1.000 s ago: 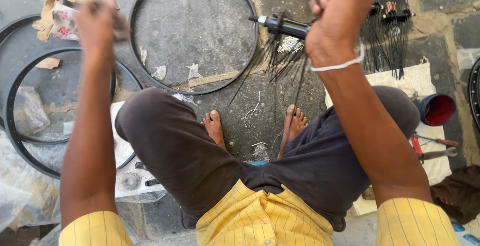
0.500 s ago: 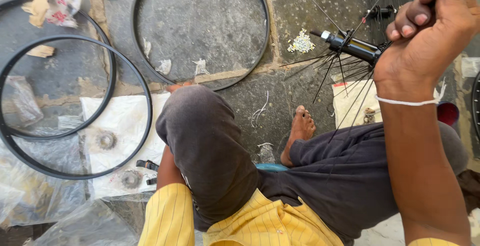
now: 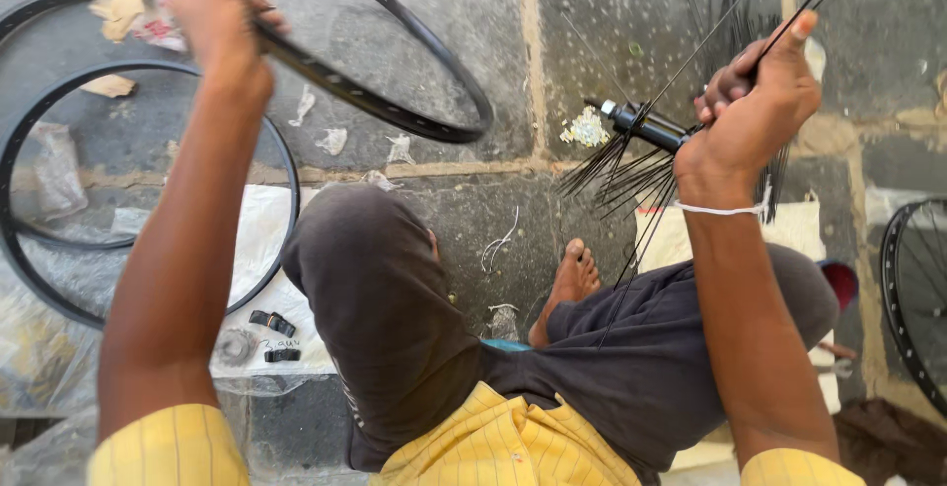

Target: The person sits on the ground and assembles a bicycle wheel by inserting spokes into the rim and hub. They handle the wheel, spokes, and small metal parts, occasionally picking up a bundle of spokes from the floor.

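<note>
My left hand [image 3: 222, 27] grips a black bicycle rim [image 3: 395, 101] and holds it tilted above the stone floor. My right hand [image 3: 755, 116] is closed on a bundle of thin black spokes [image 3: 641, 165] that fan out from a black wheel hub [image 3: 646, 129]. The hub hangs just left of that hand. I sit on the floor in dark trousers and a yellow shirt, with one bare foot [image 3: 572, 284] showing between my knees.
Two more black rims [image 3: 30, 150] lie on the floor at the left, over clear plastic wrap. Small black parts [image 3: 271, 323] lie on a white sheet near my left knee. A spoked wheel [image 3: 912, 289] stands at the right edge. Paper scraps litter the stones.
My left hand has come into view and lifted one rim off the floor. My right hand with the hub and spokes has shifted slightly left and lower.
</note>
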